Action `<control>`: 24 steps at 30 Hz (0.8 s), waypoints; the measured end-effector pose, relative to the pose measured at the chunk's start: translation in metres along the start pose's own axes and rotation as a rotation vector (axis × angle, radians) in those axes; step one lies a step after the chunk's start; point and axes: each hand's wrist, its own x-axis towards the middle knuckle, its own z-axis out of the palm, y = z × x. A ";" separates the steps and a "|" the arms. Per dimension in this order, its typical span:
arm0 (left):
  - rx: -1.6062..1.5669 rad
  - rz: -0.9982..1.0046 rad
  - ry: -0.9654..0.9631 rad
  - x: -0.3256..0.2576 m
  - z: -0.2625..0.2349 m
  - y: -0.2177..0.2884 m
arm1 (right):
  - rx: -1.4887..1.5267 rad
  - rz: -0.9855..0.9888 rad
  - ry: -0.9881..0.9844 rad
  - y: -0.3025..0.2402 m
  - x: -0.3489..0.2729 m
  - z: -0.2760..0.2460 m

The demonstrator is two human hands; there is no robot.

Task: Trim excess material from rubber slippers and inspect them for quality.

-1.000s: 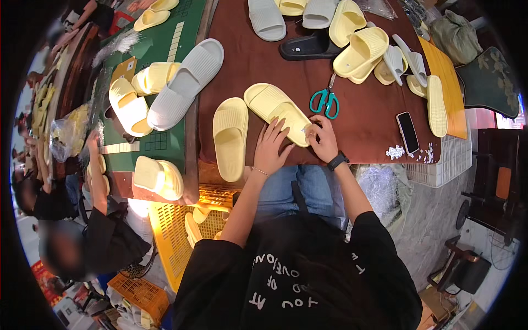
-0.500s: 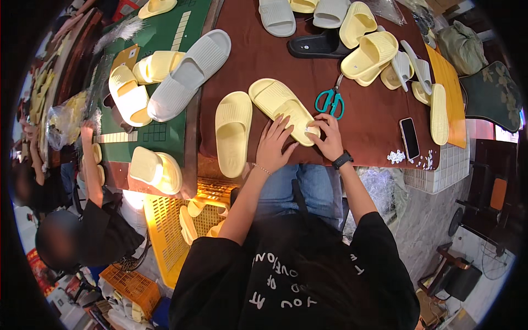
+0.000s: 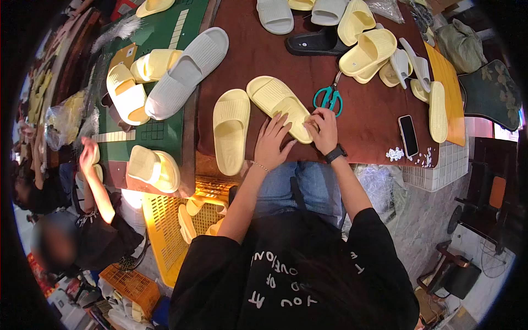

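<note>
A pale yellow slide slipper [image 3: 269, 92] lies at a slant on the brown cloth, its heel end toward me. My left hand [image 3: 272, 142] rests on its left side, fingers stretched out and spread over the footbed. At the heel my right hand [image 3: 323, 132] has its fingers bent together and pressed against the slipper; whatever they pinch is hidden. A second yellow slide slipper [image 3: 231, 132] lies to the left, apart from my hands. Teal-handled scissors [image 3: 329, 99] lie just beyond my right hand.
Grey slippers [image 3: 275, 16], yellow ones and a black slipper [image 3: 316, 43] lie along the far side. A phone [image 3: 408, 136] and small clear bits [image 3: 395, 154] are at right. A yellow crate [image 3: 165, 236] stands below left; a co-worker's arm [image 3: 98, 179] reaches over the green mat.
My right fingers have closed in at the heel, covering a small white spot that showed between them before. My left hand stays on the slipper. The co-worker's arm at left has shifted downward.
</note>
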 end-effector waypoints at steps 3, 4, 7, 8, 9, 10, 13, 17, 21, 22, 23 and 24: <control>-0.008 0.013 -0.018 0.000 -0.003 0.000 | 0.059 -0.034 -0.059 0.002 -0.001 -0.006; -0.023 0.027 -0.037 -0.002 -0.004 0.001 | 0.064 -0.038 -0.062 0.003 -0.002 -0.008; -0.041 0.030 -0.051 0.000 -0.005 0.001 | 0.119 -0.041 -0.160 0.006 -0.007 -0.018; -0.051 0.028 -0.052 0.001 -0.006 0.002 | 0.119 -0.041 -0.161 0.007 -0.009 -0.020; -0.062 0.027 -0.051 0.001 -0.008 0.003 | 0.188 0.026 -0.141 0.008 -0.011 -0.022; -0.064 0.027 -0.050 0.001 -0.008 0.003 | 0.257 0.093 -0.121 0.007 -0.011 -0.024; -0.056 0.021 -0.037 -0.001 -0.009 0.001 | 0.173 0.062 -0.118 0.000 -0.008 -0.020; -0.048 0.021 -0.042 -0.001 -0.009 0.001 | 0.057 -0.020 -0.143 0.000 -0.006 -0.014; -0.055 0.028 -0.069 0.000 -0.005 0.004 | 0.069 0.031 -0.157 0.004 -0.014 -0.016; -0.053 0.031 -0.069 0.000 -0.004 0.003 | 0.067 0.035 -0.154 0.003 -0.018 -0.019; -0.055 0.032 -0.072 -0.001 -0.004 0.002 | 0.126 0.011 -0.208 -0.004 -0.027 -0.023; -0.058 0.032 -0.074 -0.001 -0.003 0.003 | 0.183 -0.010 -0.261 -0.010 -0.037 -0.030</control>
